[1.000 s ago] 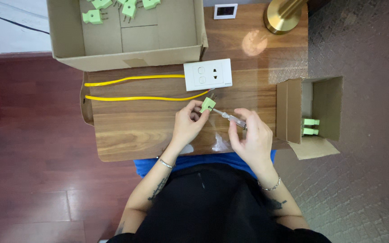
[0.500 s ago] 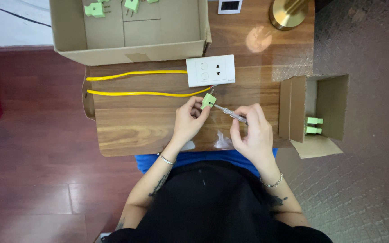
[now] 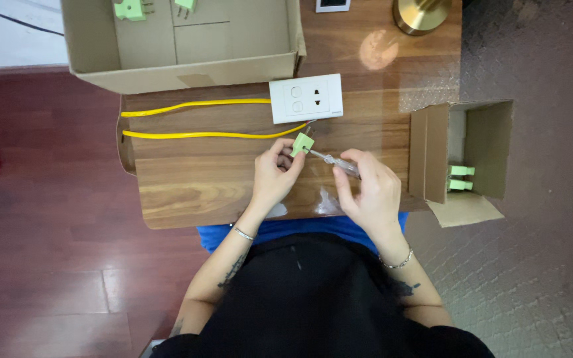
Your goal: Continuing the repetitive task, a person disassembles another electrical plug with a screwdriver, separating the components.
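Note:
My left hand [image 3: 274, 174] holds a small light-green plug [image 3: 302, 143] over the wooden table [image 3: 187, 182], just below a white wall socket plate [image 3: 306, 98]. My right hand [image 3: 369, 189] grips a clear-handled screwdriver [image 3: 337, 161] whose tip points left into the green plug. A yellow cable [image 3: 200, 134] runs from the table's left edge towards the plug, with a second yellow length [image 3: 193, 105] above it reaching the socket plate.
A large open cardboard box [image 3: 180, 40] with green plugs sits at the far edge. A small open cardboard box [image 3: 462, 156] with green plugs stands at the right edge. A brass lamp base [image 3: 421, 14] is at the back right.
Both hands stay at the green plug with the screwdriver tip against it; the view has shifted slightly, and the hands have barely moved.

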